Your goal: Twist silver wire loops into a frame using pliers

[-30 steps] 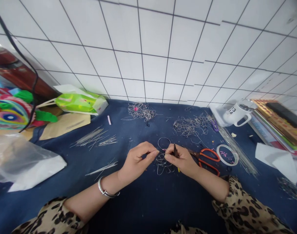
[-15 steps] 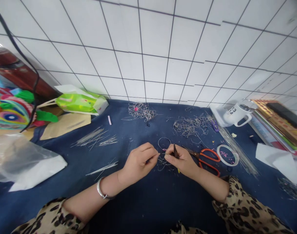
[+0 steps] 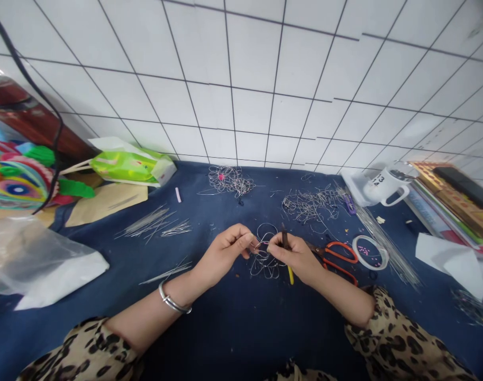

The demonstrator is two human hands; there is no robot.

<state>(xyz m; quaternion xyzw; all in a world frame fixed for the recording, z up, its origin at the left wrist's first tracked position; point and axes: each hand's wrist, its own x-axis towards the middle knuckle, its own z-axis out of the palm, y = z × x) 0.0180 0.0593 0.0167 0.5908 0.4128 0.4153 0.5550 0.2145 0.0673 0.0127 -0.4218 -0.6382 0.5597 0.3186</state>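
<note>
My left hand (image 3: pixel 231 248) is closed in a pinch on a thin silver wire (image 3: pixel 260 243) over the middle of the table. Close by on the right, my right hand (image 3: pixel 299 256) has thumb and finger on the same wire. It also grips small pliers (image 3: pixel 291 275), whose dark jaws stick up above the fingers and whose yellow handle shows below. Just behind the fingertips lies a round wire loop (image 3: pixel 266 224). Bent wire pieces (image 3: pixel 264 271) make a loose heap beneath both hands. The exact end of the held wire is too fine to make out.
Orange-handled scissors (image 3: pixel 342 252) and a white ring-shaped dish (image 3: pixel 370 253) with pink beads lie right of my right hand. Wire tangles (image 3: pixel 312 205) sit farther back. Straight wires (image 3: pixel 148 222) are on the left. A white mug (image 3: pixel 388 188) stands back right.
My left hand has turned and lifted slightly, its thumb now on top. A curved wire shows between the hands. My right hand has tilted, showing more of the pliers' yellow handle.
</note>
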